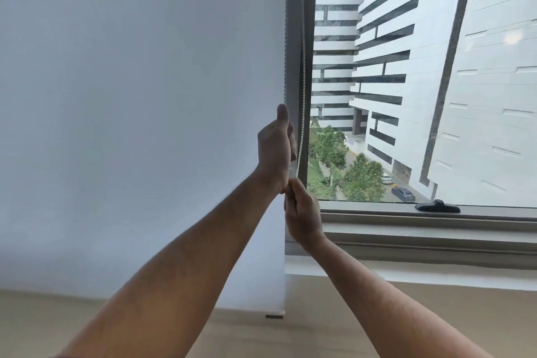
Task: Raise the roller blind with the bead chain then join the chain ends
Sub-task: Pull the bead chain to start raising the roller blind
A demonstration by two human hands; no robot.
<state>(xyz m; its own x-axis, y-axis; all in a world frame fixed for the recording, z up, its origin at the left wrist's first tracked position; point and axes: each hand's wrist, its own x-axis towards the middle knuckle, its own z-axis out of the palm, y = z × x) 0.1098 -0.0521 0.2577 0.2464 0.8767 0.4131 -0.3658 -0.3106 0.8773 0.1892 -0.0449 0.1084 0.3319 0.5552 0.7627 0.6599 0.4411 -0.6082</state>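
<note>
Roller blind (145, 96): white fabric sheet, hanging flat over the left window bay, its weighted bottom bar (274, 316) low, below the level of the window sill (436, 241) and near the floor (87, 328). Judged from that, raising is barely begun or not begun; nearly the whole drop of fabric is left to wind up, and the joining of the chain ends comes after. Long axis of the fabric as it hangs: vertical, free edge pointing down; the roller at the top is out of view. Bead chain (303, 81): pale beads, running vertically along the dark window frame (308, 38) just right of the blind's edge, a second strand (285, 38) close beside the fabric edge; both strands point straight up and down and pass out of the top of the view. Left hand (276, 148): upper of the two, closed in a fist around the strand by the blind's edge, thumb pointing up. Right hand (303, 215): directly below and touching the left, fingertips pinched together on the chain where a small clear piece (292, 173), possibly a connector, shows between the hands; whether the chain ends are joined or apart there cannot be told. Right window bay: uncovered, buildings and trees outside; a dark handle (437, 206) lies on the lower frame, well apart from the hands.
</note>
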